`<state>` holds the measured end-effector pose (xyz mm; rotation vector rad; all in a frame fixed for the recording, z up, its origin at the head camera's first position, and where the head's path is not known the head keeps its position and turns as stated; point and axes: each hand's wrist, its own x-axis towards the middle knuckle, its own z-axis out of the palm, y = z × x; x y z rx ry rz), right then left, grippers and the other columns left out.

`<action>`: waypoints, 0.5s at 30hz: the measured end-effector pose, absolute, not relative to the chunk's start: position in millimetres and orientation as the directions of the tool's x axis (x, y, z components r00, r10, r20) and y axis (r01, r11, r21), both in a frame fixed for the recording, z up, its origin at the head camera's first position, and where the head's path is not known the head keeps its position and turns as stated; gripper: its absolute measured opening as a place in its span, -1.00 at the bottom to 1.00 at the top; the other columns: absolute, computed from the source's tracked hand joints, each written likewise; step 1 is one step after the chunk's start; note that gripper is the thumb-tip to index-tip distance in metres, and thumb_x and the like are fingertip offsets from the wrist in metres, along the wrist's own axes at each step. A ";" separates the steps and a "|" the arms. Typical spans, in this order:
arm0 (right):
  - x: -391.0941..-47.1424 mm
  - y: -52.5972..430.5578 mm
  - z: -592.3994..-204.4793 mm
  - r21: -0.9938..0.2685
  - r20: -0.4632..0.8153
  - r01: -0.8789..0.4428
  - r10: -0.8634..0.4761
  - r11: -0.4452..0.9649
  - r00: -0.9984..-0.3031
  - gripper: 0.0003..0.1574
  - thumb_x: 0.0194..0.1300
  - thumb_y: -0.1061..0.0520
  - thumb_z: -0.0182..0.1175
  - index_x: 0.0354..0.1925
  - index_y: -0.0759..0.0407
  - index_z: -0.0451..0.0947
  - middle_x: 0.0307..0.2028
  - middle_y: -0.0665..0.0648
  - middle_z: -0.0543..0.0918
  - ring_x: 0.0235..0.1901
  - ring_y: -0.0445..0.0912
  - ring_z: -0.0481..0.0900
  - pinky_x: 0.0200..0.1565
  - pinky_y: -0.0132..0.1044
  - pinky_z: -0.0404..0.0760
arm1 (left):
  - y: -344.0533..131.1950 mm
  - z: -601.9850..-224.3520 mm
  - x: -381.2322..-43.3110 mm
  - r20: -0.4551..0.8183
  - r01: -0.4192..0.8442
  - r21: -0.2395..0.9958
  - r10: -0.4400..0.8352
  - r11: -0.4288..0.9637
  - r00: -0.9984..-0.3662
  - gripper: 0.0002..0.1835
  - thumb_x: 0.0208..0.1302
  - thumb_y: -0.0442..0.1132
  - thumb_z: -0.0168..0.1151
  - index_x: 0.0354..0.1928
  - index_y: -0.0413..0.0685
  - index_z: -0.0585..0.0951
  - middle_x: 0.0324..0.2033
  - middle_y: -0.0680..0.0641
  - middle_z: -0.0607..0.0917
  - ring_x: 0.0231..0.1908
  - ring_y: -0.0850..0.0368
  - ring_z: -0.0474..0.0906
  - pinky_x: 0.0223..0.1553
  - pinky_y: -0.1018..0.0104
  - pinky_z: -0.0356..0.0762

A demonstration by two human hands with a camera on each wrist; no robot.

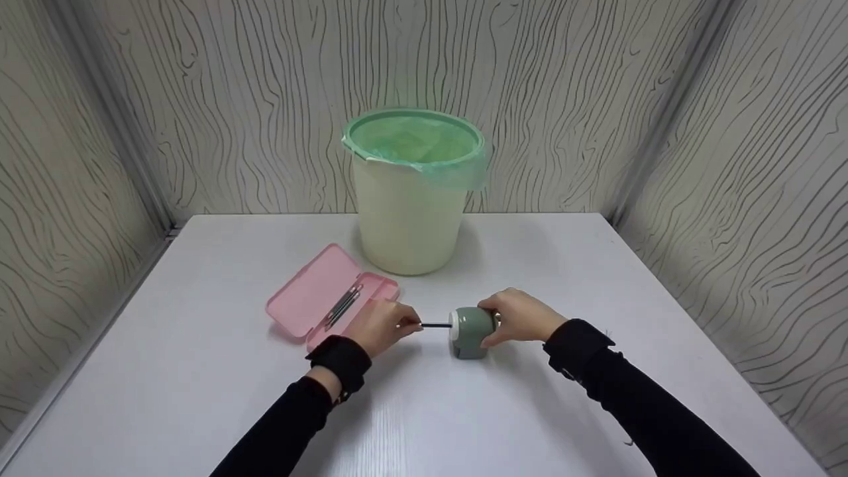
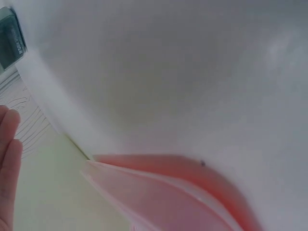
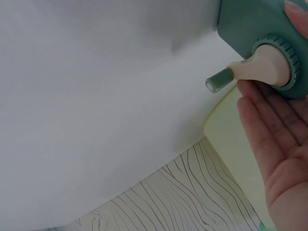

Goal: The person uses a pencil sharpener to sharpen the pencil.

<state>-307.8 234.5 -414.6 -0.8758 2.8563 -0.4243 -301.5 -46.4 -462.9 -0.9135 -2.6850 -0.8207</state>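
Observation:
A green hand-crank pencil sharpener point(image 1: 472, 331) stands on the white table in the head view. My right hand point(image 1: 522, 317) grips its body from the crank side, with thumb and fingers on opposite sides. In the right wrist view the cream crank point(image 3: 262, 70) with its green knob point(image 3: 220, 80) points out past the fingers. My left hand point(image 1: 386, 324) pinches a dark pencil point(image 1: 436, 325), whose far end meets the sharpener's white front. Only some fingers point(image 2: 8, 144) of the left hand show in the left wrist view, and the pencil is out of sight there.
Left of the sharpener lies an open pink pencil case point(image 1: 301, 291) with several dark pencils point(image 1: 344, 306) in it, partly behind the left hand. A pale bin point(image 1: 411, 218) with a green bag lining stands behind. Wood-grain patterned walls point(image 1: 265, 99) enclose the table.

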 end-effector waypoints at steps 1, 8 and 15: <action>-308.0 234.7 -414.7 -0.305 -0.037 -0.530 -0.566 0.791 -0.823 -0.50 -0.05 0.04 0.62 -0.13 0.19 0.72 -0.27 0.00 0.78 -0.32 -0.22 0.49 -0.18 -0.34 0.53 | -46.8 -463.2 -301.0 0.348 0.614 0.436 0.506 0.658 -0.789 -0.91 0.28 -0.22 0.44 -0.25 -0.06 0.83 -0.36 -0.01 0.85 -0.34 0.22 0.74 -0.18 0.31 0.73; -309.3 236.8 -415.1 -0.305 -0.028 -0.541 -0.575 0.784 -0.818 -0.52 -0.06 0.06 0.62 -0.15 0.18 0.72 -0.28 0.00 0.77 -0.33 -0.21 0.51 -0.19 -0.35 0.53 | -47.7 -466.6 -299.5 0.423 0.675 0.392 0.529 0.625 -0.736 -0.90 0.27 -0.22 0.45 -0.27 -0.09 0.83 -0.38 -0.03 0.85 -0.36 0.19 0.77 -0.23 0.32 0.73; -309.5 234.9 -415.1 -0.311 -0.048 -0.530 -0.571 0.789 -0.820 -0.50 -0.04 0.06 0.61 -0.11 0.20 0.72 -0.26 0.02 0.78 -0.33 -0.22 0.51 -0.19 -0.34 0.53 | -51.8 -470.7 -306.0 0.418 0.670 0.407 0.525 0.621 -0.741 -0.90 0.26 -0.23 0.44 -0.28 -0.10 0.82 -0.38 -0.03 0.85 -0.35 0.17 0.77 -0.21 0.29 0.72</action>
